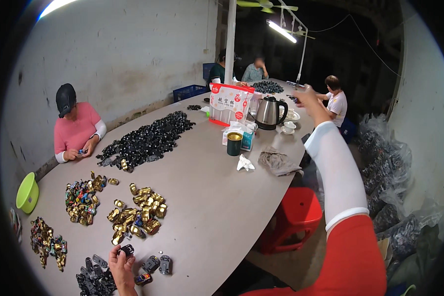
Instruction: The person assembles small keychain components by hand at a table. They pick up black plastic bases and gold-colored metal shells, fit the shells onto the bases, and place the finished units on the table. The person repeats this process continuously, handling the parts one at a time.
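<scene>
My left hand (121, 266) is at the near edge of the grey table (217, 197), pinching a small black toy car piece (127, 249) between thumb and fingers. Just right of it lie grey toy cars (159, 264), and a heap of dark car bases (92, 281) sits to its left. Gold toy car bodies (135, 214) are piled just beyond the hand. My right arm, in a white sleeve, stretches far out to the right. My right hand (309, 101) is raised near the kettle end of the table, and whether it holds something small and dark is unclear.
A large heap of black parts (145, 140) lies mid-table, with coloured car piles (81, 200) at left. A steel kettle (270, 112), a red-and-white bag (230, 103), a green tin (234, 143) and a rag (277, 162) stand farther off. A red stool (293, 217) is beside the table. Several people sit around it.
</scene>
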`<state>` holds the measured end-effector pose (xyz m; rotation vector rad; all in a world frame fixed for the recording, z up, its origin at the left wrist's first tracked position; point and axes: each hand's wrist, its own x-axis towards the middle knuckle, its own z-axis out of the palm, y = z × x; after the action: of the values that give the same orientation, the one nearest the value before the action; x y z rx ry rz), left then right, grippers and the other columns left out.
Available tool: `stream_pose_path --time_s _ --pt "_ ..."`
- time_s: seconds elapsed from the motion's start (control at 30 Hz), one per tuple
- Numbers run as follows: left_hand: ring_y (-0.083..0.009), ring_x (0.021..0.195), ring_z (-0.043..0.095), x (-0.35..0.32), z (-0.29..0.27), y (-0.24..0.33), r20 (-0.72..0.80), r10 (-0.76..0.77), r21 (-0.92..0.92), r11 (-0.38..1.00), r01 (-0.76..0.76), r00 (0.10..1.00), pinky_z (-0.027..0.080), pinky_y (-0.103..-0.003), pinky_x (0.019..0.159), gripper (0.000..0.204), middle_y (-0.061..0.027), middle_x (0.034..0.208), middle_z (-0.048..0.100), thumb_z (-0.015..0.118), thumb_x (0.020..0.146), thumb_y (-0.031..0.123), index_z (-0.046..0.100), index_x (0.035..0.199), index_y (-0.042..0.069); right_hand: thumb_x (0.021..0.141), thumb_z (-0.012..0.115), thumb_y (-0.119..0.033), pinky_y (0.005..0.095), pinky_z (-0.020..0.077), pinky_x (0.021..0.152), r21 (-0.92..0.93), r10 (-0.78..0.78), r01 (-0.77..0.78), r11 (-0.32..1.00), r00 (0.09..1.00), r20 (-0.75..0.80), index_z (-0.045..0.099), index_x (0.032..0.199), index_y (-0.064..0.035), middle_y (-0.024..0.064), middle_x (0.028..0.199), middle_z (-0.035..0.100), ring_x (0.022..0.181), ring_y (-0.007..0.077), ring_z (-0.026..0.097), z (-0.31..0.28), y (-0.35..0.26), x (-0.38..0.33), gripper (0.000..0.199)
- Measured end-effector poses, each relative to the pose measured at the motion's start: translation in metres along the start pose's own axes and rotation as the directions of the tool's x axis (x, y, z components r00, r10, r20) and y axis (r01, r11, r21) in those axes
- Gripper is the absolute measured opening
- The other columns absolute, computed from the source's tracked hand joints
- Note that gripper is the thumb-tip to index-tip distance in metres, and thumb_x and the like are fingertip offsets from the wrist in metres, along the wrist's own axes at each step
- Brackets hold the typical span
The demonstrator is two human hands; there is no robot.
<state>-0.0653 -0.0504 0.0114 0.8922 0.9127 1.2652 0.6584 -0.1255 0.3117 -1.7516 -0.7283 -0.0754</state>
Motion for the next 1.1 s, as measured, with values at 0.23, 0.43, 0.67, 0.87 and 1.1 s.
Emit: stream_pose_path --time_s 0.23,0.43,0.67,0.87,1.1 --pt "-0.0130 0.073 0.062 0.000 0.003 0.002 -0.014 -0.011 0.040 0.999 0.011 1.000 0.053 -0.025 0.065 0.034 -0.0070 0.097 0.063 0.059 0.092 0.011 0.050 0.124 0.005 0.076 0.073 -0.018 0.0259 0.0540 0.058 0.089 -0.097 0.064 0.994 0.889 0.447 0.046 0.130 0.0065 0.0114 0.091 0.065 0.069 0.0146 0.063 0.113 0.003 -0.103 0.065" --pt "-0.0130 0.076 0.062 0.002 0.001 -0.001 -0.038 -0.013 0.043 0.999 0.015 0.999 0.052 -0.025 0.066 0.037 -0.0072 0.099 0.063 0.057 0.092 0.011 0.046 0.127 0.005 0.078 0.072 -0.012 0.0236 0.0498 0.053 0.228 -0.148 0.024 0.973 0.828 0.541 0.042 0.134 0.0074 0.0072 0.088 0.062 0.064 0.0106 0.059 0.149 0.005 -0.166 0.067" --pt "-0.0135 0.079 0.062 0.003 -0.003 -0.003 -0.109 0.043 0.071 0.997 -0.035 0.993 0.051 -0.024 0.067 0.035 -0.0080 0.101 0.061 0.058 0.092 0.012 0.043 0.122 0.004 0.074 0.074 -0.018 0.0256 0.0517 0.052 0.139 -0.090 0.039 0.990 0.921 0.380 0.048 0.130 0.0044 0.0104 0.088 0.065 0.065 0.0129 0.062 0.119 0.046 -0.132 0.066" --pt "-0.0127 0.077 0.062 0.003 0.005 -0.003 -0.111 0.047 0.090 0.995 -0.037 0.993 0.051 -0.025 0.067 0.030 -0.0063 0.099 0.061 0.058 0.092 0.012 0.046 0.119 0.005 0.070 0.073 -0.017 0.0275 0.0541 0.048 -0.094 0.086 -0.076 0.993 0.990 0.112 0.052 0.124 0.0065 0.0122 0.084 0.066 0.063 0.0164 0.065 0.009 0.117 -0.053 0.063" --pt "-0.0085 0.072 0.059 -0.003 0.009 0.005 -0.125 0.045 0.093 0.995 -0.034 0.991 0.051 -0.023 0.065 0.030 -0.0011 0.090 0.060 0.057 0.094 0.015 0.050 0.123 0.011 0.070 0.072 -0.018 0.0296 0.0528 0.049 -0.152 0.190 -0.223 0.963 0.960 -0.204 0.055 0.106 0.0032 0.0096 0.080 0.061 0.061 0.0167 0.061 -0.086 0.138 -0.020 0.045"
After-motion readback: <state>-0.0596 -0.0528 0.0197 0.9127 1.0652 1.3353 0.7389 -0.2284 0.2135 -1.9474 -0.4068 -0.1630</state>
